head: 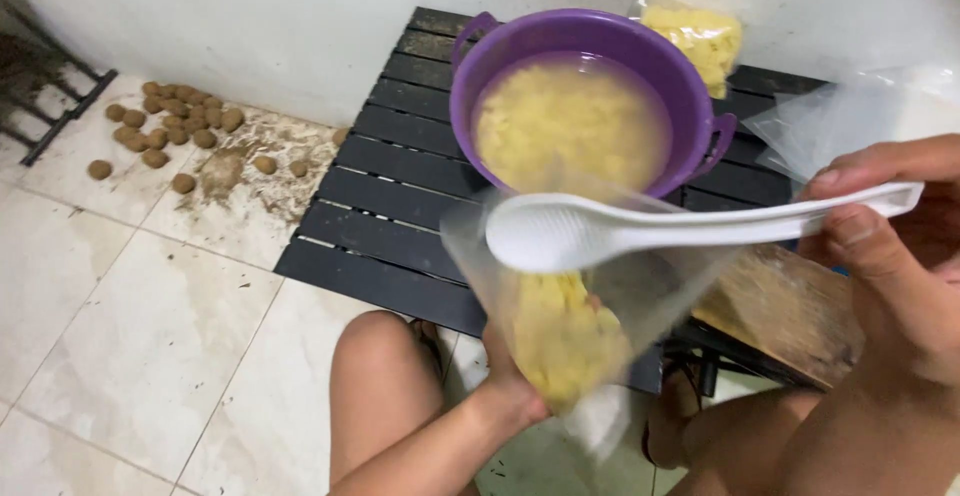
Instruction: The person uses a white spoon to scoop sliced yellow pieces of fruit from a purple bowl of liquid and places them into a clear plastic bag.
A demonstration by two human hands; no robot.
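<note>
Head view: clear bag [590, 286] of yellow pieces, lower centre, is cupped from below by the left hand [515, 381]. White spoon [640, 228] is pinched by the right hand [885, 256] over the bag's mouth. Purple basin [590, 106] is set near the black table's [370, 196] far edge; bare tile floor [140, 316] is seen lower left.

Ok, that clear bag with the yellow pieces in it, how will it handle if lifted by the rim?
The clear plastic bag looks thin, so probably floppy. The yellow pieces sit low over the left hand, so it likely sags bottom-heavy. It may be slippery if wet; I cannot tell.
</note>
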